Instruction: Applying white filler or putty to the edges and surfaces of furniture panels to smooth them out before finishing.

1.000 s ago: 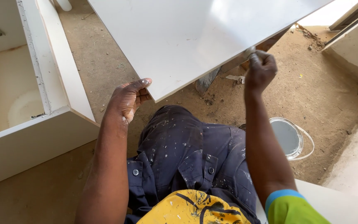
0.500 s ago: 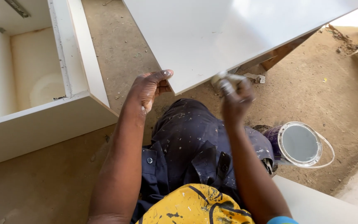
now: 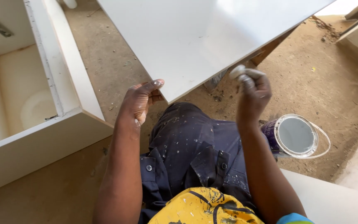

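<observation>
The left hand (image 3: 142, 101) is gripping the near corner of the white board (image 3: 212, 37), fingers curled on its edge; the right hand (image 3: 253, 89) is closing round a small pale wad (image 3: 238, 71); a paint can (image 3: 296, 135) is sitting right on the dirt floor (image 3: 104, 62); a white cabinet (image 3: 42, 124) is lying left.

Bare dirt floor (image 3: 344, 91) in daylight, open white cabinet carcass (image 3: 42, 124) at left, scattered debris

white panel (image 3: 212, 37) cut off at top, left hand (image 3: 139, 101) fingers hidden beneath it
</observation>
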